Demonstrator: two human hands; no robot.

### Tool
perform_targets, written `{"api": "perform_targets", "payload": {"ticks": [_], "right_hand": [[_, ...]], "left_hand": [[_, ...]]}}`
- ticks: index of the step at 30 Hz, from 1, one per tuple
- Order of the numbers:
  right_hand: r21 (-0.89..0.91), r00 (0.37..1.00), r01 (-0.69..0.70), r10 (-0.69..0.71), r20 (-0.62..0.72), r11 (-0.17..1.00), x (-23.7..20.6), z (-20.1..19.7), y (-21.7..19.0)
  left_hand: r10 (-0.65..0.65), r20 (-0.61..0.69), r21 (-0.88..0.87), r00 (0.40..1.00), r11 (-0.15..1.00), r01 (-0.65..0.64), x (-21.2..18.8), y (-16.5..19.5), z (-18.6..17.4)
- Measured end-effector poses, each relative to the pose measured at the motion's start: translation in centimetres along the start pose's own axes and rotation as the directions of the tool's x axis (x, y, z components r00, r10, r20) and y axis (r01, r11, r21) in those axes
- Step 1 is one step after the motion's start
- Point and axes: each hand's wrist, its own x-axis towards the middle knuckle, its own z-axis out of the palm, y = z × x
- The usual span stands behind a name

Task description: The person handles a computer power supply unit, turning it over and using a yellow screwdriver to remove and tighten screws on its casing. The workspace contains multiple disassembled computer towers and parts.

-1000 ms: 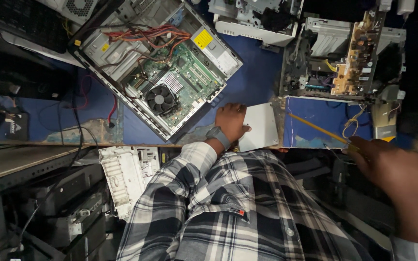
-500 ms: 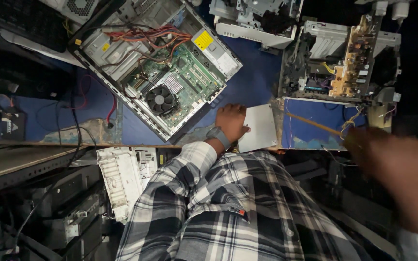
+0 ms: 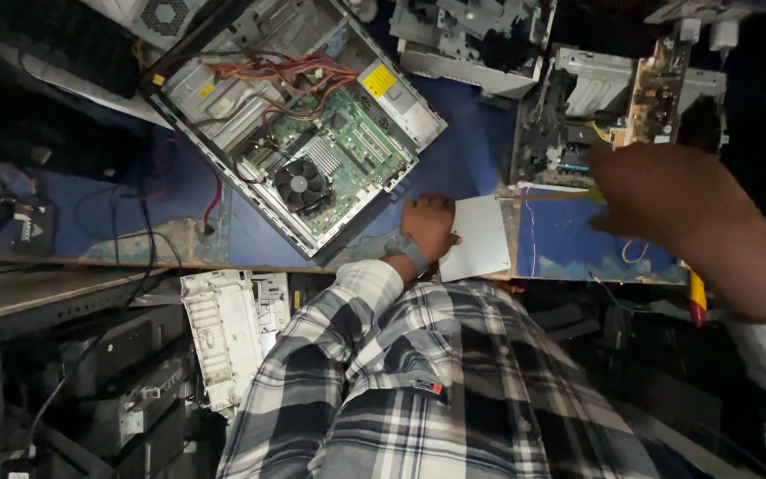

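Observation:
My left hand [image 3: 427, 226], a watch on its wrist, rests with curled fingers on the blue table top [image 3: 463, 164], against the left edge of a flat white panel [image 3: 480, 238]. An open desktop computer case [image 3: 299, 124] lies just left of it, showing a green board, a black fan and red cables. My right hand [image 3: 658, 200] is raised and blurred at the right, over the blue mat [image 3: 560, 239] and just below a dismantled grey device with a tan circuit board [image 3: 653, 89]. Its fingers are not clearly visible.
Another stripped grey unit [image 3: 472, 44] sits at the back centre. A red and yellow tool handle [image 3: 695, 297] pokes out under my right forearm at the table edge. A white plastic part [image 3: 223, 333] and dark equipment lie on the floor at the left. Black cables [image 3: 135, 222] cross the table's left side.
My right hand has risen from the lower right and moved up and left over the blue mat, towards the dismantled device. My left hand has stayed by the white panel.

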Motion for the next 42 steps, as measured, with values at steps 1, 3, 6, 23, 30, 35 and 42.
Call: {"api": "perform_targets", "payload": {"ticks": [1, 3, 6, 23, 30, 35, 42], "right_hand": [[-0.004, 0.997, 0.030, -0.031, -0.074, 1.000, 0.1, -0.3, 0.0], [-0.017, 0.972, 0.094, -0.096, -0.213, 0.995, 0.0, -0.7, -0.2], [-0.308, 0.974, 0.000, -0.070, -0.213, 0.951, -0.3, -0.7, -0.8], [-0.001, 0.985, -0.174, 0.174, 0.014, 0.985, -0.2, 0.1, -2.0], [-0.265, 0.942, -0.083, -0.011, -0.335, 0.961, -0.7, 1.1, -1.8], [-0.091, 0.959, -0.191, 0.165, -0.232, 0.977, 0.0, 1.8, -2.5], [-0.176, 0.915, 0.005, -0.075, -0.395, 0.984, -0.7, 0.9, -1.6]], "left_hand": [[0.010, -0.019, 0.008, 1.000, 1.000, -0.010, 0.0, 0.0, 0.1], [0.016, -0.037, 0.023, 0.999, 1.000, -0.015, 0.0, -0.1, 0.3], [0.013, -0.035, 0.039, 0.999, 0.999, -0.012, 0.2, -0.1, 0.3], [0.017, -0.018, 0.063, 1.000, 0.998, -0.016, -0.3, 0.4, 0.0], [0.108, -0.154, 0.181, 0.982, 0.980, -0.079, -0.8, 1.0, 0.9], [0.147, -0.167, 0.308, 0.975, 0.947, -0.090, -1.3, 1.7, 1.6], [0.168, -0.077, 0.530, 0.983, 0.842, -0.102, -1.4, 2.8, 2.1]]}}
